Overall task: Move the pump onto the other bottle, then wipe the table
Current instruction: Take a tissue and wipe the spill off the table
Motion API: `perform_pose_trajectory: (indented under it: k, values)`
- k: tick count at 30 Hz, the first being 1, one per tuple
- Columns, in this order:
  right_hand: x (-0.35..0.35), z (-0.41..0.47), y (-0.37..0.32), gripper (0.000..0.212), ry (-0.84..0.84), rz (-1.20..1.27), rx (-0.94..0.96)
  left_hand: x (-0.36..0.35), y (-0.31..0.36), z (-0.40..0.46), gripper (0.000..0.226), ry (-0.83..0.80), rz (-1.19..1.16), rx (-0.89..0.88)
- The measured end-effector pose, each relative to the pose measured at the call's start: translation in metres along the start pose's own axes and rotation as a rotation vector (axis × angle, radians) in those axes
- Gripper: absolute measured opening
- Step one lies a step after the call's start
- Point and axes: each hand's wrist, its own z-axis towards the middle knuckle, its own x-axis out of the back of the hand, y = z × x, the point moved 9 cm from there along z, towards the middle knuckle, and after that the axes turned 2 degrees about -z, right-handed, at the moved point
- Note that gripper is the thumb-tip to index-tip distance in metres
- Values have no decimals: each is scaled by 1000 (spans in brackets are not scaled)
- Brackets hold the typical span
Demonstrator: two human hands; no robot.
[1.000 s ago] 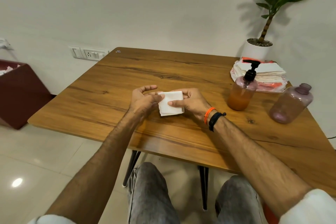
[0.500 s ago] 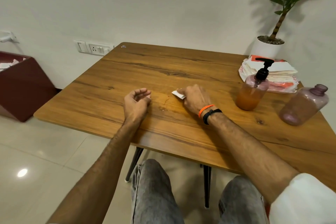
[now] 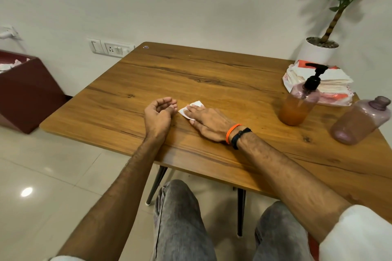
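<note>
Wiping phase. I read the right hand's fingers (image 3: 192,112) as straight and close together, pressing the folded white paper tissue (image 3: 196,104) flat onto the brown wood-grain table (image 3: 212,74); a second ago both hands held it above the surface. The left hand (image 3: 159,115) now rests beside it, fingers loosely curled, holding nothing. The black plastic pump (image 3: 314,77) sits on the amber-filled translucent bottle (image 3: 299,104) (capped mauve bottle (image 3: 360,121) nearby), so I judge only wiping remains.
</note>
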Motion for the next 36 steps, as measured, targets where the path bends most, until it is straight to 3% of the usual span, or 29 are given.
perform_pose_trajectory:
  k: [7,16,21,28,36]
  values:
    - [-7,-48,-6,50,29,41,147,-1,2,-2,22,-6,-5,8]
    - [10,-33,55,48,18,12,-110,-5,7,-3,22,-39,42,-11]
    - [9,-30,48,50,-13,-76,-97,-1,4,-5,22,-36,47,-19]
    - [20,-48,35,39,137,-11,-43,-7,6,-6,21,-39,62,-40]
    - [8,-66,-15,48,91,-95,6,-3,4,-6,20,-32,60,-27]
